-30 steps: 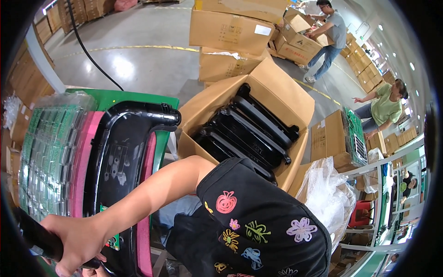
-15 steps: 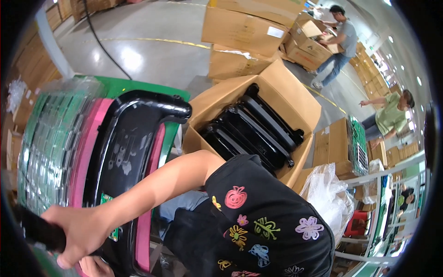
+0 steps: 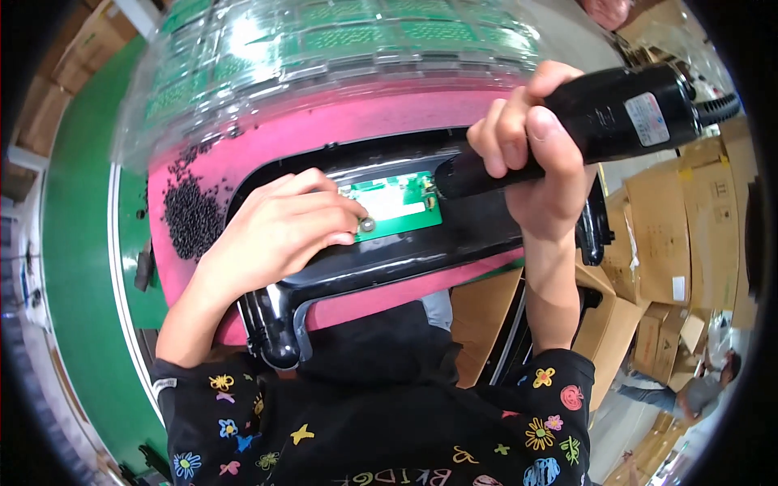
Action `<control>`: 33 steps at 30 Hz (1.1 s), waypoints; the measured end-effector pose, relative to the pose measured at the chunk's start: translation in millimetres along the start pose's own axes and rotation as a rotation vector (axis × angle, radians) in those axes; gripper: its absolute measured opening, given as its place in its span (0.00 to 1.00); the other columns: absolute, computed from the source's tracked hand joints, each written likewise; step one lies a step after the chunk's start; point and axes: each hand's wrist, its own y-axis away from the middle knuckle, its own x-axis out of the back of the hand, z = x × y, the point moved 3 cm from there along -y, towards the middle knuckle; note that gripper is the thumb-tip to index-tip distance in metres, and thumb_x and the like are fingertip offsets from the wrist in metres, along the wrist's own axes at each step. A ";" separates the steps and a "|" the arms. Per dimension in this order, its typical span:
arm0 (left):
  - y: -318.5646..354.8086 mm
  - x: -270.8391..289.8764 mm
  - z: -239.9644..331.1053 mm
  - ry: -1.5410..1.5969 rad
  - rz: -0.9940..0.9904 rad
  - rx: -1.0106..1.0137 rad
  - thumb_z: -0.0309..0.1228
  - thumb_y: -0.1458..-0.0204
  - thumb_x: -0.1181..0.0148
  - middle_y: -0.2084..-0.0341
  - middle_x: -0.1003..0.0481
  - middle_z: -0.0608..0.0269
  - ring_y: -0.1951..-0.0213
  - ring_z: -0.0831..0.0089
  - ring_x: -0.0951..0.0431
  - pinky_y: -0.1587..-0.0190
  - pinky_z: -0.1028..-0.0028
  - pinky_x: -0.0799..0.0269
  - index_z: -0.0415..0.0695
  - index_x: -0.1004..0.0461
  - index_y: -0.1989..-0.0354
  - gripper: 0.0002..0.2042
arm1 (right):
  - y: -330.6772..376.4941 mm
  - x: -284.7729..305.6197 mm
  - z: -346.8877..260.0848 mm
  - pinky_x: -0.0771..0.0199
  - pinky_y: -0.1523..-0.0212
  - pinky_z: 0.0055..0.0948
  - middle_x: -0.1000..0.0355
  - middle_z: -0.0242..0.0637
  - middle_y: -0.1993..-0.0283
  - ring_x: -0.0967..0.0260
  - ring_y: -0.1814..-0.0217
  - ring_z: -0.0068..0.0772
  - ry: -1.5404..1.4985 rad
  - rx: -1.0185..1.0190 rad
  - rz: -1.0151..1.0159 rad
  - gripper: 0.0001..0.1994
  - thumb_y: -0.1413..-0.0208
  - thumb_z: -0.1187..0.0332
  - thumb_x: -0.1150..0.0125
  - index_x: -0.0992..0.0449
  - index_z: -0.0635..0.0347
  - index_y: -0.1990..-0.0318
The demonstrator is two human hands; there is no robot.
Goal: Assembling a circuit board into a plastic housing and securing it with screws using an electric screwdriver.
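Observation:
A long black plastic housing [image 3: 486, 231] lies on a pink pad, its hollow side up. Inside it sits a green circuit board [image 3: 421, 220] with a white area and small parts. My left hand [image 3: 284, 223] rests over the board's left end, fingers bent and fingertips pressed on it beside a small round part. My right hand [image 3: 539, 154] grips a thick black electric screwdriver [image 3: 604, 113], its cord running off to the right. The tool is tilted, its narrow end pointing left by the board's right edge. Its bit cannot be made out.
Small black screws [image 3: 193, 215] are heaped at the left of the pink pad [image 3: 340, 117]. Clear plastic trays [image 3: 324, 53] of green boards stand behind. An open carton [image 3: 486, 312] with black housings is at right, near stacked cartons [image 3: 681, 227] and a person [image 3: 713, 393].
The view has swung from the right side back onto the housing, so both hands and the board now show fully. The screwdriver is still in my right hand.

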 end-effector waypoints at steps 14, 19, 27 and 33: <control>8.3 -2.0 -8.8 0.091 -0.096 0.290 0.25 0.47 0.42 0.71 0.23 0.52 0.69 0.54 0.23 0.65 0.63 0.27 0.35 0.25 0.68 0.05 | -3.7 -4.5 23.3 0.32 0.74 0.27 0.34 0.31 0.75 0.35 0.79 0.23 0.261 -0.043 0.005 0.12 0.46 0.75 0.41 0.33 0.59 0.56; 4.7 -1.4 -4.8 0.130 -0.097 0.323 0.18 0.50 0.45 0.67 0.22 0.45 0.69 0.49 0.22 0.62 0.65 0.27 0.32 0.27 0.68 0.03 | -16.0 -11.3 45.7 0.34 0.71 0.22 0.34 0.23 0.73 0.39 0.72 0.14 0.094 -0.033 -0.014 0.11 0.55 0.71 0.32 0.28 0.62 0.65; 7.9 -13.6 -15.9 0.161 -0.106 0.353 0.26 0.39 0.47 0.63 0.20 0.51 0.85 0.83 0.39 0.84 0.80 0.46 0.33 0.31 0.72 0.10 | -14.2 -9.9 37.4 0.34 0.72 0.23 0.35 0.25 0.76 0.38 0.73 0.15 -0.048 -0.021 -0.048 0.13 0.60 0.73 0.34 0.32 0.65 0.68; 8.6 -13.4 -16.1 0.196 -0.124 0.408 0.26 0.39 0.46 0.63 0.20 0.51 0.86 0.85 0.41 0.85 0.80 0.49 0.33 0.32 0.73 0.11 | -18.4 -15.5 47.7 0.35 0.73 0.25 0.35 0.26 0.78 0.39 0.74 0.16 0.004 0.016 -0.075 0.12 0.61 0.73 0.33 0.31 0.66 0.70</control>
